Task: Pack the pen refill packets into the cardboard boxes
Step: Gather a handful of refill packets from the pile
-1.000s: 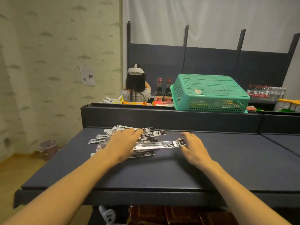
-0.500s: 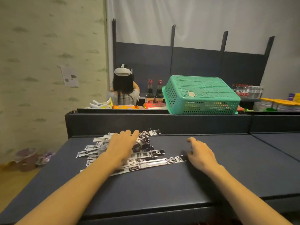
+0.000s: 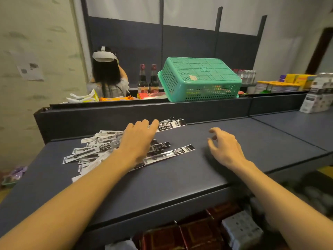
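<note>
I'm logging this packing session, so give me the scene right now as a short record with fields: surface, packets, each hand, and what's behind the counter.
surface: dark blue counter
packets: pen refill packets in a loose pile, left part of the counter
left hand: flat on the pile, fingers straight
right hand: apart from the pile, fingers loosely curled, holding nothing
behind counter: upturned green basket, two dark bottles, a person wearing a headset
cardboard boxes: none clearly identifiable

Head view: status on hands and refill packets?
Left hand flat on black-and-white pen refill packets. Right hand empty, fingers loosely curled above dark table. Nothing blocking.
</note>
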Tool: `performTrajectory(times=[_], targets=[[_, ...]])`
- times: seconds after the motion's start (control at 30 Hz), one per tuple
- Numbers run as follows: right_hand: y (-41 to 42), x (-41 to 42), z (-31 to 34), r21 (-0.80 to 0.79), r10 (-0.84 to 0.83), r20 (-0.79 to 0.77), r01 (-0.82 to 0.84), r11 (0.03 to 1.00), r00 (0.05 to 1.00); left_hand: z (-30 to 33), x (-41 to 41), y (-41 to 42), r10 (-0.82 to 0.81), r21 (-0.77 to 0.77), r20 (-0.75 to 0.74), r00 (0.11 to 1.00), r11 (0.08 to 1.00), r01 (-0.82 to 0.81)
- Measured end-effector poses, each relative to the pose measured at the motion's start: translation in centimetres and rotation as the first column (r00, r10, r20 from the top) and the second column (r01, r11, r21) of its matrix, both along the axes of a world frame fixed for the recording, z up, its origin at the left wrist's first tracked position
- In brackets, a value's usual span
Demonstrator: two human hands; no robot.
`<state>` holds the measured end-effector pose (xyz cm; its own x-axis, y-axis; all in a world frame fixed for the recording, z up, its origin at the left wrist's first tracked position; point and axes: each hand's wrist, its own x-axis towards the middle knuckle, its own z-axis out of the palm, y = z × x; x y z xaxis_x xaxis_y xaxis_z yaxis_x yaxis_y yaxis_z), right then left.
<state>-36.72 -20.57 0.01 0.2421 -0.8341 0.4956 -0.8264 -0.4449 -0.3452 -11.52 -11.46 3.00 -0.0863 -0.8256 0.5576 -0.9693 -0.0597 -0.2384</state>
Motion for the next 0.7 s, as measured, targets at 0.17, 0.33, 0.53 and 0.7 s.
performTrajectory(times=[0.17,0.33,0.53,0.7], targets=[[0.9,-4.6,0.2,-0.017,-0.022,0.021,0.023,1.000,1.000,0.0,-4.3,-2.0,-0.109,-0.027,0.017,0.994,0.994,0.110],[0.3,-10.7,0.4,-0.006,-0.053,0.070,0.054,0.999,0.996,-0.7,-9.5,-5.1,-0.189,-0.061,0.078,0.979,0.979,0.194],[-2.3,-19.9,0.7,0.000,-0.068,0.108,0.068,0.998,0.992,-1.4,-17.6,-9.2,-0.243,-0.082,0.085,0.966,0.965,0.250],[-5.0,-27.6,0.6,0.006,-0.059,0.140,0.059,0.998,0.988,-2.0,-25.5,-12.0,-0.268,-0.093,0.057,0.962,0.958,0.273]])
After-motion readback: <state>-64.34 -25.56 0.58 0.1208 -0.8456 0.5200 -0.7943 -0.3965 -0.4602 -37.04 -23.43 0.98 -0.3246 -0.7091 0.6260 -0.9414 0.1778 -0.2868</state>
